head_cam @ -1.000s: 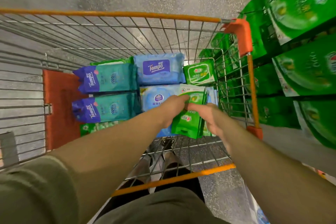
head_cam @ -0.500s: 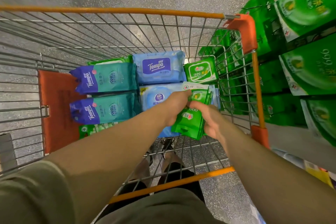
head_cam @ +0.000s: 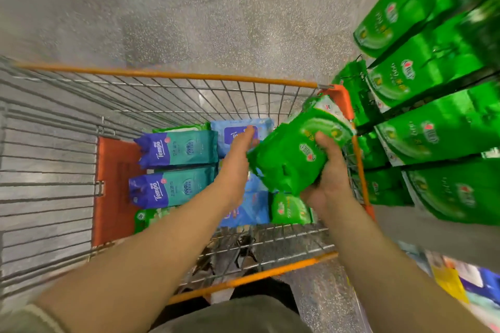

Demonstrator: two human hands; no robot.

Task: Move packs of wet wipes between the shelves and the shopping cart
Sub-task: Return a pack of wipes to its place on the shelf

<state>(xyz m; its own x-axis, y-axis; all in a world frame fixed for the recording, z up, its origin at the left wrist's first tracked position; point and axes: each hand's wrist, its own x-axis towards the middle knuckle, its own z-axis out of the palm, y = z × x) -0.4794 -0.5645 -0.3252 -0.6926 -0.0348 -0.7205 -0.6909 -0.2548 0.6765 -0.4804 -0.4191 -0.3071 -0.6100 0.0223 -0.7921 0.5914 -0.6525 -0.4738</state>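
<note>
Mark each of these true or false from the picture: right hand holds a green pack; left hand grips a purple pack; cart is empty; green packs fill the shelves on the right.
1. The right hand holds a green pack. True.
2. The left hand grips a purple pack. False: its fingers are straight and hold nothing.
3. The cart is empty. False: Tempo packs and others lie inside.
4. Green packs fill the shelves on the right. True.
</note>
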